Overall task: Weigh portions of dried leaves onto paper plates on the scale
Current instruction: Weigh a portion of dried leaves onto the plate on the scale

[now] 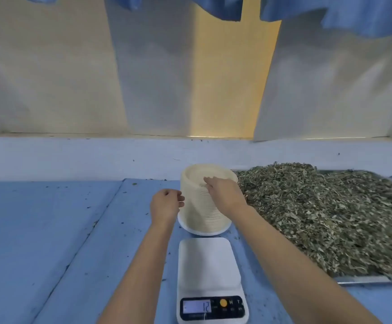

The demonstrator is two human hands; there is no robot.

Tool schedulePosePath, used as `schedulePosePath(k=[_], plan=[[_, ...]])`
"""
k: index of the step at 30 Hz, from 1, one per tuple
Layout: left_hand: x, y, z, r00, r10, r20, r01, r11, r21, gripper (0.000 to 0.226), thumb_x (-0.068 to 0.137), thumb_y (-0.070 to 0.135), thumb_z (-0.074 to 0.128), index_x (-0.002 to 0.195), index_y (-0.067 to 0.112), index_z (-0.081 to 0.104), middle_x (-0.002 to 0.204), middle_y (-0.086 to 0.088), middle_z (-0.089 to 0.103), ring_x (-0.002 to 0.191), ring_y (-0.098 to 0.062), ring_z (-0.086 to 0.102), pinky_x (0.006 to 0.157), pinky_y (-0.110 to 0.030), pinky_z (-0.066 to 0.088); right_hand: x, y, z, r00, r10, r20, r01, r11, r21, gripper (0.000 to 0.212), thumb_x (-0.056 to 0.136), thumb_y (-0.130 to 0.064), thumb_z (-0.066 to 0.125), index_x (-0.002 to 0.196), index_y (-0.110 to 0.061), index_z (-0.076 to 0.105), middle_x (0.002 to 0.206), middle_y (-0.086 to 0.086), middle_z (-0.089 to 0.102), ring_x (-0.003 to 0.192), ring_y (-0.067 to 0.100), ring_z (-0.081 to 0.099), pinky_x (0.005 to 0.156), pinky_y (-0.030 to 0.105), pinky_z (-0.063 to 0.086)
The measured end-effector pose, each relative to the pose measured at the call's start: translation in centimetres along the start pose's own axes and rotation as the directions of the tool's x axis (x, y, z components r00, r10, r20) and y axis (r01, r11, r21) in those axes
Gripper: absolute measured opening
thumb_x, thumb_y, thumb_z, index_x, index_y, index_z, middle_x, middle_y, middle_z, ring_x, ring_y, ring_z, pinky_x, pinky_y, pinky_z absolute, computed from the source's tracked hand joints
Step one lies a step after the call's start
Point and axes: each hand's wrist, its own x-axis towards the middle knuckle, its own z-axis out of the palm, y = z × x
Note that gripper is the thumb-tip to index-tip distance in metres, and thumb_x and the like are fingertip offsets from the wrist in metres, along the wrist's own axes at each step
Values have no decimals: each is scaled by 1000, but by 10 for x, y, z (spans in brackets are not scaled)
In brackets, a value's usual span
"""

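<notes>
Blue sheeting covers the table (50,230), scattered with dark crumbs of leaf, and pale hanging sheets fill the background behind it. Near the front edge sits the scale (210,277), its white platform bare; the display shows a figure that reads like 12, though no plate or leaf rests on it. Just behind the scale stands the plate stack (204,206), tall and leaning a little, set on a white base. To the right, a metal tray (365,279) holds a broad, deep heap of leaves (319,218), touching or nearly touching the stack's right side.

The right hand (223,192) lies on the top of the stack, fingers (210,182) spread flat over the near rim of the uppermost plate, as if peeling one free; it holds nothing lifted yet. The left hand (166,202) is loosely curled beside the stack's left wall, fingertips close to or just touching it, apparently steadying the pile; whether it pinches anything I cannot tell.

As a judgement, the work is at the start of a portion. No plate is on the scale, no filled plates are visible anywhere on the table, and the heap looks largely undisturbed. Left to do for this round: separate one plate, set it on the platform, probably zero the reading, then add leaves from the tray until the weight is right.
</notes>
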Motion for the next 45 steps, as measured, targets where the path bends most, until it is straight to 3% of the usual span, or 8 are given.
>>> schedulePosePath(k=[14,24,29,32,34,37,41,45], plan=[[-1,-7,-9,996,-82,40,85,992,-93,21,90,7,44,80,9,62,76,-5,68,63,-14,60,59,-23,44,11,-1,9,992,-122,-23,120,989,-84,33,92,5,39,117,-5,59,107,13,61,102,30,56,81,34,42],[-3,0,15,999,-42,6,42,975,-219,21,95,12,44,98,6,63,82,-4,67,66,-15,63,58,-21,45,5,1,12,956,-202,-214,214,976,34,41,95,5,40,135,-1,48,124,16,57,119,30,46,97,31,34],[1,18,23,989,54,-139,-88,964,-252,33,96,41,47,77,15,57,73,1,65,62,-13,63,61,-27,47,-19,-16,-2,771,-406,-491,458,889,-16,34,69,20,65,101,12,67,89,22,68,84,37,66,78,41,55],[-7,20,19,951,162,-265,-209,964,-162,37,95,38,49,68,12,47,66,-2,54,63,-19,53,66,-34,44,-36,-24,1,647,-467,-603,530,844,-84,26,71,11,69,96,4,71,90,13,72,88,31,69,98,57,44],[-16,15,12,929,193,-315,-248,958,-146,37,94,31,49,64,12,41,62,-3,46,61,-19,45,62,-34,40,-49,-28,3,687,-340,-642,459,888,20,26,79,-16,71,104,-10,72,113,-2,69,116,22,58,114,54,19],[-32,-1,-2,937,193,-292,-239,962,-133,34,91,26,50,61,14,38,55,5,40,56,-16,39,50,-28,38,-65,-26,-4,819,181,-545,173,827,534,55,86,-38,59,137,-25,47,146,-18,28,142,7,13,118,38,-3],[-50,-24,-18,971,185,-150,-203,973,-114,12,90,18,49,94,24,58,70,11,57,61,-13,50,41,-17,41,-80,-13,-1,877,460,-137,22,247,969,46,96,-7,49,141,-18,46,138,-14,48,128,1,43,113,31,33],[-52,-43,-28,959,261,-113,-252,964,87,17,91,26,50,94,25,66,68,6,59,55,-11,49,51,-26,41,-98,-10,19,809,582,-81,-32,181,983,44,87,8,50,124,-12,61,122,-3,65,106,-1,62,99,26,48]])
